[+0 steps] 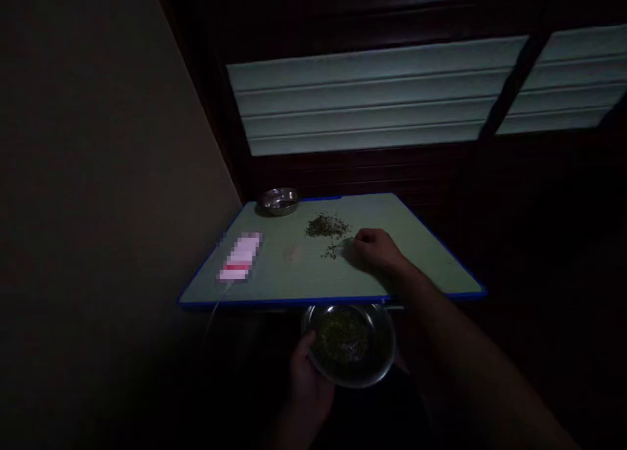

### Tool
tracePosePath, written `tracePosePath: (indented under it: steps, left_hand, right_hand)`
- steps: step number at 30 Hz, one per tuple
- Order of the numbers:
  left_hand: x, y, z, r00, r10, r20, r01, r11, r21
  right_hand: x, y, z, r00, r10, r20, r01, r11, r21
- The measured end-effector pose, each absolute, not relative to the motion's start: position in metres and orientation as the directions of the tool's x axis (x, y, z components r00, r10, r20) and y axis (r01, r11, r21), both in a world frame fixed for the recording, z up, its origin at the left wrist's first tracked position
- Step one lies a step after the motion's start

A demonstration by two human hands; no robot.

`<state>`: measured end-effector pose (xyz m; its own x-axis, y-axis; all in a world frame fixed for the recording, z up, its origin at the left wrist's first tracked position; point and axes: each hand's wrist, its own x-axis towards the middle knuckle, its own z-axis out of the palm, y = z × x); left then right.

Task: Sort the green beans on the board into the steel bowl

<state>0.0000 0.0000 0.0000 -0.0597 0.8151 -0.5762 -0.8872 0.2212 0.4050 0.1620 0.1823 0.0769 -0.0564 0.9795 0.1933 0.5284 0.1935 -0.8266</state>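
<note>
Tabletop (382,213), pale, smooth, blue-rimmed, mid-frame: we see open surface running from the right hand (375,246) to the slanting right edge. Right hand: fingers curled, resting beside a small scatter (330,251); whether they pinch anything, we cannot tell. Left hand (312,381), lower center: thumb over the rim, clasping a round, shiny metal bowl (362,383) of greenish grains, below the front edge. Dark, granular heap (327,226): center, loosely spread.
</note>
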Motion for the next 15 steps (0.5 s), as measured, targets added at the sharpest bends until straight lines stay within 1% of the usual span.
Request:
tracePosePath:
  steps: [3,9,15]
  left_hand:
    - [0.0015,0.0005,0.0035,-0.066,0.808,-0.586,-0.892,0.215,0.397]
    - [0.0009,0.0002,0.0029,-0.06,0.807,-0.587,-0.897,0.215,0.387]
    - [0.0009,0.0,0.0017,-0.055,0.812,-0.581,-0.899,0.213,0.383]
  right_hand:
    - [0.1632,0.1799,0.078,-0.069,0.982,0.176,0.508,0.186,-0.841]
    - [0.1648,0.1783,0.0773,-0.193,0.971,0.139,0.438,0.212,-0.874]
    - [0.1642,0.1773,0.0814,-0.123,0.985,0.123,0.402,0.163,-0.901]
